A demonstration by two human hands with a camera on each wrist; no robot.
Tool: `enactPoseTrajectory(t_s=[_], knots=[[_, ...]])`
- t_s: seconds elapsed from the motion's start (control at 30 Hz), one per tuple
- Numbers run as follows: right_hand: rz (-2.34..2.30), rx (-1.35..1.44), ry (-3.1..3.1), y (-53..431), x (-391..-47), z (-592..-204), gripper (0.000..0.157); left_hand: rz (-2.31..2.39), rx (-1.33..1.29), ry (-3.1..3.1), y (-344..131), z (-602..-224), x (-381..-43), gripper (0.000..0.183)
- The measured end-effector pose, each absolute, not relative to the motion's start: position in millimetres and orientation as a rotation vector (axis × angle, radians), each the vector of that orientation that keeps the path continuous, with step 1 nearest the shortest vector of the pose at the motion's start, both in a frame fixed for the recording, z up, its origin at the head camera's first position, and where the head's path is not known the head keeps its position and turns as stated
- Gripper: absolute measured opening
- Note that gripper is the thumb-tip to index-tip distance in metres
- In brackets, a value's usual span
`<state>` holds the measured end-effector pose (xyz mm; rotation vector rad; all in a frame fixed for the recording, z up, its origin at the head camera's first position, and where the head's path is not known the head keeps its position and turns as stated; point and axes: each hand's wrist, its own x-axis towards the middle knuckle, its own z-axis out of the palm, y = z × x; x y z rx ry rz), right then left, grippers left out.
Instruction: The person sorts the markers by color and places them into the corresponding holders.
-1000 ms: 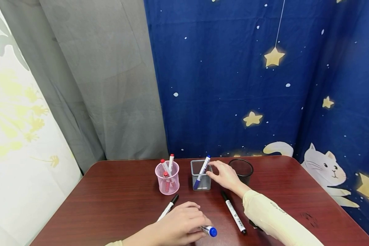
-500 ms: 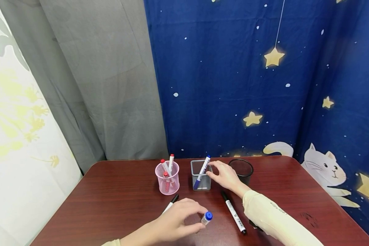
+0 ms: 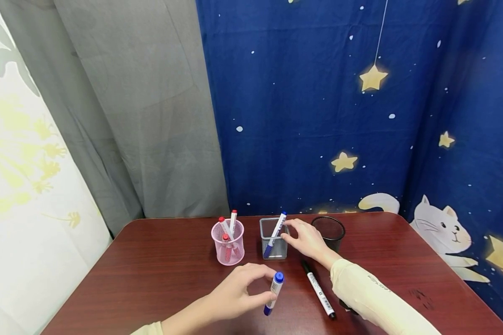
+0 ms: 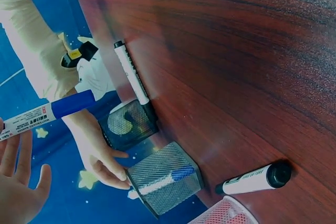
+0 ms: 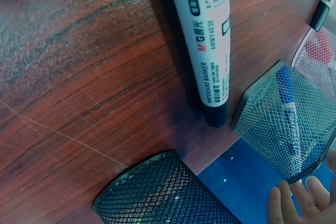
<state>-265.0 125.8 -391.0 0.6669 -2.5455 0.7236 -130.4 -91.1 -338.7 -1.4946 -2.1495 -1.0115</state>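
My left hand pinches a blue-capped whiteboard marker between thumb and fingers, held nearly upright over the near table. The same marker crosses the left wrist view. My right hand is at the right side of a square grey mesh pen holder, its fingertips right at the rim and its fingers loosely extended. Inside that holder leans another blue marker. In the right wrist view, the right fingertips are beside the mesh holder.
A pink mesh cup with several red markers stands to the left. A round black mesh cup is partly hidden behind my right hand. One black marker lies on the table at right; another black marker lies by the pink cup.
My left hand has lifted the blue marker, turned it toward upright and moved slightly forward. The black marker beside it is now hidden in the head view. My right hand has stayed put.
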Motion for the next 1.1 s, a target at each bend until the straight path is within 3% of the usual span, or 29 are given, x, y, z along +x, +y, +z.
enactPoseTrajectory(t_s=[1.1], knots=[[0.751, 0.664, -2.569, 126.0, -264.0, -390.7, 0.039, -1.419, -1.228, -2.398, -90.6, -297.0, -140.5, 0.017]])
